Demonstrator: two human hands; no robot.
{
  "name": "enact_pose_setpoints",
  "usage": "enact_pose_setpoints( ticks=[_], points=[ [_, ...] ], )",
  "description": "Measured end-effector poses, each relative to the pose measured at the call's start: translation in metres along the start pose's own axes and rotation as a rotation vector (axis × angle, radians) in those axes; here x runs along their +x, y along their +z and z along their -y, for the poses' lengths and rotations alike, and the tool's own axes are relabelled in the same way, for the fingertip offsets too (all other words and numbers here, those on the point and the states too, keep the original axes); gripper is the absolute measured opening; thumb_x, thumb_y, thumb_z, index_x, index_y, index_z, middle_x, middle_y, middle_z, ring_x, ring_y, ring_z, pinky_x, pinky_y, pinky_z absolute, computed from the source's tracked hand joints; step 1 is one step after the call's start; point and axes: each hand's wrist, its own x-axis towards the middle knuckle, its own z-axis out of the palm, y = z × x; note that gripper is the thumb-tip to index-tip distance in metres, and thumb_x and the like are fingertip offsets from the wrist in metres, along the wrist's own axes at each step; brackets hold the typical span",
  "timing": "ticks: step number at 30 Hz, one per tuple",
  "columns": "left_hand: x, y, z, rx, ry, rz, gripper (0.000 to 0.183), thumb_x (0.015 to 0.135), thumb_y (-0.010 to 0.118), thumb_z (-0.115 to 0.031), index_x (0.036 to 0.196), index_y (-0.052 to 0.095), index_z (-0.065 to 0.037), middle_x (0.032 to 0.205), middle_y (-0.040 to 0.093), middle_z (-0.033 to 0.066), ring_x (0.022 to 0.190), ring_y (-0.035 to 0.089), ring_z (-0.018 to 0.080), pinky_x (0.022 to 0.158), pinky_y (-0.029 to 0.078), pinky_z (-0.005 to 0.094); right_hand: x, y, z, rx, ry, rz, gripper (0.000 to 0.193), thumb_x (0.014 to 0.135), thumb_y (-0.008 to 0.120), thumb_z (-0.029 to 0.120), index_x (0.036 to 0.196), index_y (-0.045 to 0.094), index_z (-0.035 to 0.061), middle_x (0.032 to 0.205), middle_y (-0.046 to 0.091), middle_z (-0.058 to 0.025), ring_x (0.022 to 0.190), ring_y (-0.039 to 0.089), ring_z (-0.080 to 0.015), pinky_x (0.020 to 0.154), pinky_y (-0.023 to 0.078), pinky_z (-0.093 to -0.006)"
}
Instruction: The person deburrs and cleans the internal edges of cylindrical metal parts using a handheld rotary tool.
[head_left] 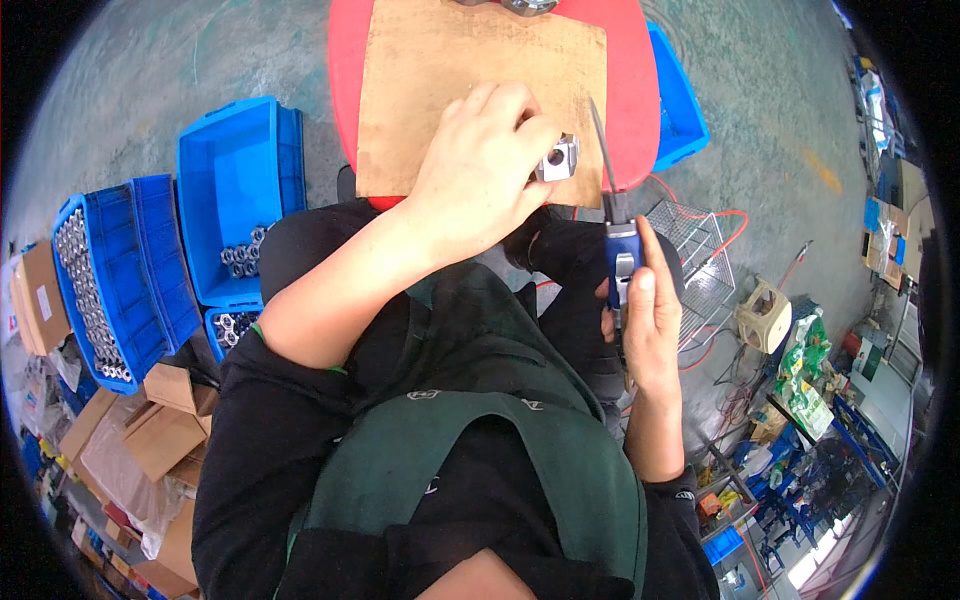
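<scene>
My left hand [487, 160] is closed around a small silver metal part [557, 158] with a round hole in its face. It holds the part over the right side of a tan board [420, 60], which lies on a red round-edged seat or table top [632, 90]. In my right hand [652, 318] is a blue-bodied hand tool [622, 255] with a long, thin, tapering metal blade or file pointing away from me. The tip of the tool is to the right of the metal part, apart from it. Part of my right fingers is hidden behind the tool.
Blue bins [225, 150] stand on the floor at left, several holding rows of metal parts [85, 290]. Another blue bin [685, 105] is behind the red top. A wire basket [690, 250], orange hose and beige stool [763, 315] are at right; cardboard boxes [165, 430] lie lower left.
</scene>
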Motion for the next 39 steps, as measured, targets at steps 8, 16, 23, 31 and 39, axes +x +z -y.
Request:
enact_pose_setpoints(
  ticks=[8,16,23,31,39],
  points=[
    [-0.012,0.01,-0.024,-0.31,0.169,-0.024,0.03,0.067,0.071,-0.01,0.095,0.059,-0.011,0.112,0.052,0.0176,0.091,0.058,0.0345,0.077,0.049,0.0429,-0.007,-0.021,0.007,-0.035,-0.066,-0.023,0.073,0.083,0.07,0.02,0.142,0.032,0.0015,0.076,0.056,-0.0026,0.052,0.048,-0.0052,0.045,0.039,-0.0198],
    [-0.031,0.022,-0.052,-0.489,0.212,-0.001,0.027,0.07,0.068,-0.011,0.096,0.062,-0.009,0.107,0.055,0.0198,0.089,0.06,0.0363,0.076,0.051,0.044,-0.016,-0.016,0.037,0.312,-0.042,0.029,0.072,0.081,0.072,0.013,0.14,0.034,-0.0023,0.079,0.061,-0.0051,0.052,0.053,-0.0077,0.043,0.042,-0.0208],
    [-0.035,0.025,-0.043,-0.253,0.536,-0.169,0.054,0.07,0.072,-0.012,0.118,0.05,-0.001,0.115,0.051,0.0197,0.093,0.06,0.0372,0.074,0.053,0.0433,-0.015,-0.011,0.031,0.225,-0.095,-0.046,0.068,0.076,0.075,0.006,0.135,0.041,-0.0013,0.089,0.062,-0.0046,0.061,0.055,-0.0063,0.048,0.043,-0.0187],
    [-0.025,0.006,-0.041,-0.835,-0.012,0.461,0.073,0.07,0.068,-0.002,0.135,0.034,0.002,0.12,0.054,0.0182,0.11,0.057,0.0281,0.095,0.045,0.0369,-0.01,-0.006,0.042,0.072,-0.21,-0.089,0.072,0.073,0.076,0.004,0.135,0.041,-0.0018,0.1,0.063,-0.0081,0.089,0.06,-0.0117,0.073,0.052,-0.0219],
    [-0.018,0.005,-0.033,-0.858,-0.225,0.346,0.041,0.081,0.07,-0.01,0.116,0.054,0.002,0.1,0.064,0.0097,0.09,0.063,0.0193,0.079,0.051,0.0321,-0.006,-0.005,0.046,0.105,-0.161,-0.06,0.077,0.074,0.076,0.006,0.14,0.036,0.0012,0.097,0.063,-0.0082,0.085,0.061,-0.0112,0.068,0.051,-0.0217]
  ],
)
